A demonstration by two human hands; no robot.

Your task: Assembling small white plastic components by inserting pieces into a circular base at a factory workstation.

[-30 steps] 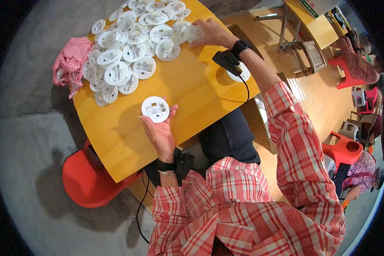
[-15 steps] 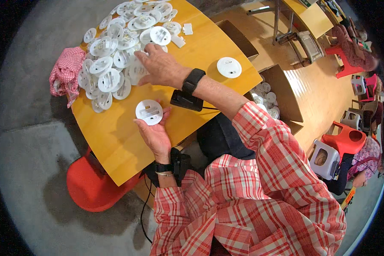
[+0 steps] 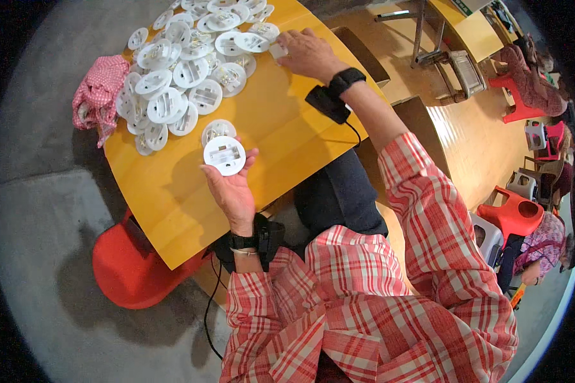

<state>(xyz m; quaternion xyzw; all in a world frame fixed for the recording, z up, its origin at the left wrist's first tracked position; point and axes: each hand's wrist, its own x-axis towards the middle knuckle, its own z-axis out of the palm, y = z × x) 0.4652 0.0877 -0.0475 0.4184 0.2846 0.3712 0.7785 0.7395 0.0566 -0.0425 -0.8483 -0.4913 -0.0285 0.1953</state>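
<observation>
My left hand (image 3: 232, 191) holds a round white plastic disc (image 3: 225, 156) with a rectangular recessed compartment facing up, its thumb and fingers around the rim. Just beyond it, another white disc (image 3: 218, 129) with thin wires lies on the yellow table (image 3: 172, 210). Out at the right side of a heap of similar discs (image 3: 191, 72), my right hand (image 3: 308, 54) has its fingertips closed on a small white plastic piece (image 3: 277, 50). The fingers partly cover that piece. A black device is strapped to each wrist.
A pink checked cloth (image 3: 99, 89) hangs at the table's left edge, beside the heap. Below it stands a red stool (image 3: 134, 268). Cardboard boxes (image 3: 421, 127) stand past the right edge. Farther right are stools (image 3: 511, 210) and seated people.
My right hand has moved from the heap rightward to the small white piece. A wired disc now lies apart from the heap, near my left hand, which still holds its disc.
</observation>
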